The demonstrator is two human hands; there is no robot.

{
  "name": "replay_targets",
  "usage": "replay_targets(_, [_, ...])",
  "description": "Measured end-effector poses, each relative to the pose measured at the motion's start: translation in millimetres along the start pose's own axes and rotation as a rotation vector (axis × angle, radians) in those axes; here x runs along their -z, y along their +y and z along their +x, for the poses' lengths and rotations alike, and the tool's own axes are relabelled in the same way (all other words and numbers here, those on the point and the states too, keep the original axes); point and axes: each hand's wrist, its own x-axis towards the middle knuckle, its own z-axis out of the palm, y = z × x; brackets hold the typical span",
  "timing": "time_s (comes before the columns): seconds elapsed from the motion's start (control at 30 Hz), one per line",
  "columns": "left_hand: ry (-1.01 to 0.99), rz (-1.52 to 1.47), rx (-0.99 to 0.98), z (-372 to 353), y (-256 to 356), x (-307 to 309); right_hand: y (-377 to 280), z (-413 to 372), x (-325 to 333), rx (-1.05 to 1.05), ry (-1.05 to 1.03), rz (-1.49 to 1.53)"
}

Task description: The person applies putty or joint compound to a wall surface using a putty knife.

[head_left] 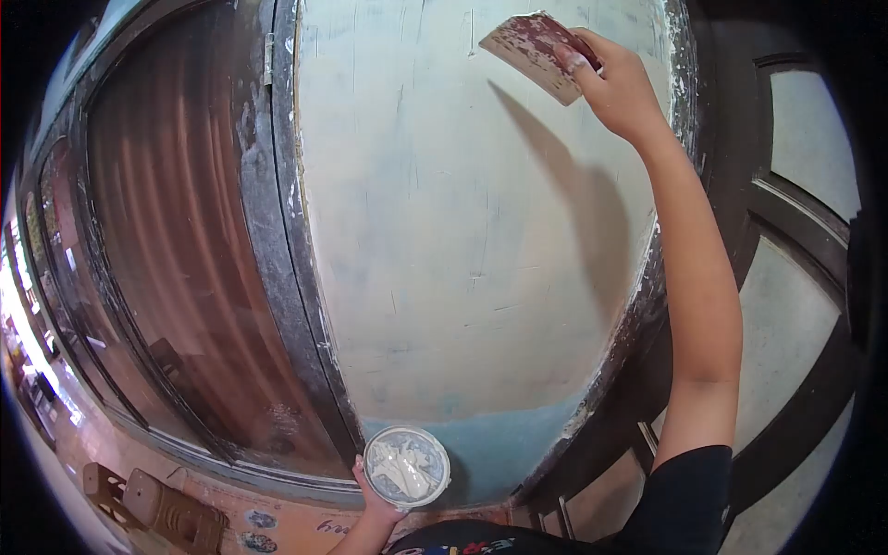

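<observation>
My right hand (618, 85) is raised high at the right, its fingers closed round a wide putty knife (532, 54) with a worn, dark red and beige face. White paste is smeared on the thumb. The blade is held close to the pale, putty-coated wall panel (435, 203), and the arm's shadow falls on it. Low in the view, my left hand (377, 499) grips a round tub (407, 465) from its left side and below. Whitish putty (405, 467) lies inside the tub.
Dark, paint-spattered wooden frames (277, 185) border the panel. A glass pane with a brown curtain (176, 213) is at the left. Brown plastic stools (171, 509) stand on the floor at lower left. A dark panelled door (795, 203) is at the right. Blue paint (490, 449) shows low on the wall.
</observation>
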Motion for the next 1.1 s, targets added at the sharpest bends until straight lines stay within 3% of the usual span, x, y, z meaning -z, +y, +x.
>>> replay_targets(0.17, [-0.031,-0.031,-0.019,3.3,11.5,-13.4,12.6,-4.0,-6.4,-0.001,0.01,-0.036])
replay_targets(0.4, [-0.127,0.001,-0.153,12.8,39.5,-59.6,-6.1,-21.4,-5.3,-0.122,-0.07,0.273])
replay_targets(0.5, [-0.176,-0.031,-0.159,14.7,48.1,-73.7,-3.4,-11.1,-6.5,-0.095,0.029,0.173])
replay_targets(0.57, [-0.183,0.001,-0.169,16.7,48.2,-77.8,-4.8,-5.3,-12.2,0.08,0.046,-0.118])
replay_targets(0.73, [-0.116,-0.01,-0.168,15.5,39.5,-76.1,-19.4,-3.9,-21.3,0.086,0.001,-0.298])
replay_targets(0.8, [-0.175,0.011,-0.164,14.1,36.3,-71.2,-20.3,-5.2,-23.0,0.134,-0.032,-0.396])
replay_targets(1.03, [-0.114,-0.014,-0.165,6.8,35.9,-63.5,-20.9,-12.9,-20.9,0.296,-0.086,-0.428])
replay_targets(1.1, [-0.122,-0.013,-0.171,4.9,36.8,-62.1,-18.2,-13.3,-14.2,0.222,-0.105,-0.364])
